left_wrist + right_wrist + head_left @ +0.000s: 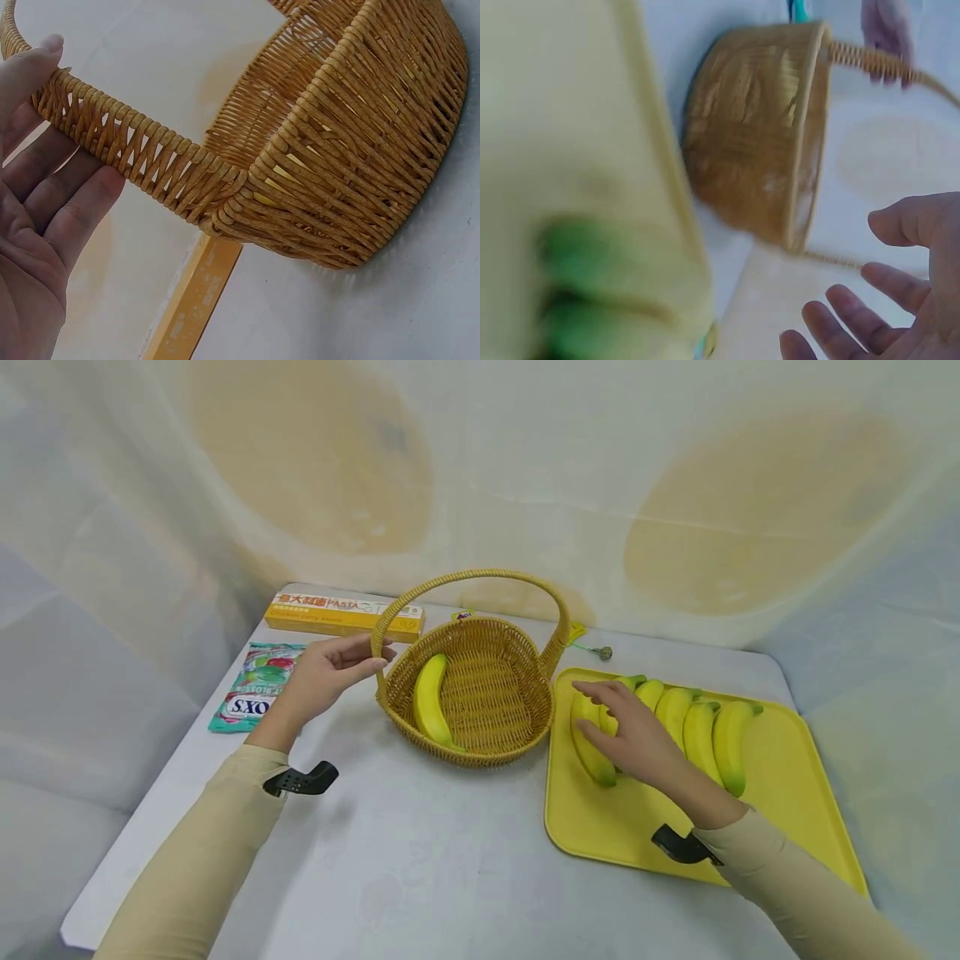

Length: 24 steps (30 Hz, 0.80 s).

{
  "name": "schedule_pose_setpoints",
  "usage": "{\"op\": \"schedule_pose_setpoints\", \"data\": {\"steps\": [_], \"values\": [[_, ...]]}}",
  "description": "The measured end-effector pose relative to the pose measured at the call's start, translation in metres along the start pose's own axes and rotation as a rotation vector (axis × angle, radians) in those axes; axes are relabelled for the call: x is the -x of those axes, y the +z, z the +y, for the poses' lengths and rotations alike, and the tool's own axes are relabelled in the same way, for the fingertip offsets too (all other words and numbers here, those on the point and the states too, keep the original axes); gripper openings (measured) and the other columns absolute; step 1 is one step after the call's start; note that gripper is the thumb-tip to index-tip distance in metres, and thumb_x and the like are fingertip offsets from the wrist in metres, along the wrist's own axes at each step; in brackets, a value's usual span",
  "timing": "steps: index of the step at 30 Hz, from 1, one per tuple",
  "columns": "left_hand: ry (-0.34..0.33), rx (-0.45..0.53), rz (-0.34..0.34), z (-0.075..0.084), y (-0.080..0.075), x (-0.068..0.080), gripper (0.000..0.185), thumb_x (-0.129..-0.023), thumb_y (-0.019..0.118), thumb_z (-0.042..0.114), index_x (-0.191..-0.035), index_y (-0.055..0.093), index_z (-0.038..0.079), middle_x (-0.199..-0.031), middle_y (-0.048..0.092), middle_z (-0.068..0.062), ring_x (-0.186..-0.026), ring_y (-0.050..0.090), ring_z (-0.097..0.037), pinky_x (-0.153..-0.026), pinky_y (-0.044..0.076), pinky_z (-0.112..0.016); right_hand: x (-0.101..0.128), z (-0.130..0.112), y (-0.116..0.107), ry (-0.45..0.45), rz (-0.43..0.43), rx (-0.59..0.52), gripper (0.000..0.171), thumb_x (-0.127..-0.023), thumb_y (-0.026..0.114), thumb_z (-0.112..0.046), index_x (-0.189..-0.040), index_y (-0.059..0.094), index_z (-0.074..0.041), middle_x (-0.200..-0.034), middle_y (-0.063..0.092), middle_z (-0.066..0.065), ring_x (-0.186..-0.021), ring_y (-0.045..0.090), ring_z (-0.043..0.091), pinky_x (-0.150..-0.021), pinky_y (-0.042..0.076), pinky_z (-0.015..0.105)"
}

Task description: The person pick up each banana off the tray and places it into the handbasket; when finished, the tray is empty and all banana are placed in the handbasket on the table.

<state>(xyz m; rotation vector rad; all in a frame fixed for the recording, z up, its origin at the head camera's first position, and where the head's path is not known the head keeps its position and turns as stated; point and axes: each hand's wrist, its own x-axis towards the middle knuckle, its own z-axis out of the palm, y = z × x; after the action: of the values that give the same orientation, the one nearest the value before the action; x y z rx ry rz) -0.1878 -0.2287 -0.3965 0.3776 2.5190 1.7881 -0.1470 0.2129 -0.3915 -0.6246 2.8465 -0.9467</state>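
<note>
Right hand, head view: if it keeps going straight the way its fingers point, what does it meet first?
The right hand lies over the bananas on the tray, fingers pointing up-left. Going on, it would likely meet the basket rim first, near where the handle joins it, though depth is hard to judge.

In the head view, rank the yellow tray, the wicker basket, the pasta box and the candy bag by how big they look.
1. Yellow tray, nearest, so its lead is partly nearness.
2. Wicker basket.
3. Pasta box and candy bag: look much alike, and a hand covers part of the bag, so unranked.

A staged recording booth: white table [420, 860] enclosed by draped translucent sheeting [525, 485].
</note>
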Motion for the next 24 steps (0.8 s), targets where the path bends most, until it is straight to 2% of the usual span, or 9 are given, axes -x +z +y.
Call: {"op": "schedule_pose_setpoints", "data": {"steps": [9, 16, 19, 24], "values": [[-0.009, -0.008, 0.005, -0.001, 0.000, 0.001, 0.040, -0.097, 0.072, 0.035, -0.130, 0.070, 0.013, -0.118, 0.074, -0.003, -0.112, 0.069, -0.014, -0.096, 0.053, -0.024, 0.039, 0.064, -0.038, 0.161, 0.073, 0.051, 0.057, -0.106, 0.057, -0.026, -0.154, 0.039, -0.001, -0.141, 0.046, 0.030, -0.123, 0.049, 0.048, -0.098, 0.043, 0.064], [-0.013, 0.004, 0.001, -0.001, -0.001, 0.000, 0.041, -0.096, 0.073, 0.033, -0.131, 0.069, 0.012, -0.118, 0.074, -0.003, -0.113, 0.069, -0.013, -0.098, 0.052, -0.025, 0.059, 0.122, -0.056, 0.324, 0.127, 0.104, 0.058, -0.107, 0.054, -0.025, -0.153, 0.036, 0.006, -0.142, 0.030, 0.046, -0.120, 0.041, 0.060, -0.084, 0.043, 0.070], [-0.011, 0.005, -0.002, -0.002, -0.001, 0.000, 0.040, -0.097, 0.072, 0.032, -0.131, 0.069, 0.012, -0.118, 0.074, -0.003, -0.113, 0.068, -0.012, -0.098, 0.052, -0.025, 0.065, 0.140, -0.061, 0.383, 0.111, 0.084, 0.062, -0.107, 0.052, -0.025, -0.154, 0.030, 0.008, -0.142, 0.026, 0.049, -0.120, 0.039, 0.064, -0.085, 0.043, 0.071], [-0.014, 0.001, -0.006, -0.001, 0.000, 0.000, 0.043, -0.097, 0.072, 0.032, -0.133, 0.067, 0.010, -0.119, 0.074, -0.004, -0.113, 0.068, -0.012, -0.098, 0.052, -0.024, 0.074, 0.161, -0.066, 0.463, 0.038, 0.056, 0.070, -0.108, 0.049, -0.030, -0.155, 0.019, 0.011, -0.145, 0.023, 0.052, -0.122, 0.039, 0.068, -0.089, 0.046, 0.071]]}}
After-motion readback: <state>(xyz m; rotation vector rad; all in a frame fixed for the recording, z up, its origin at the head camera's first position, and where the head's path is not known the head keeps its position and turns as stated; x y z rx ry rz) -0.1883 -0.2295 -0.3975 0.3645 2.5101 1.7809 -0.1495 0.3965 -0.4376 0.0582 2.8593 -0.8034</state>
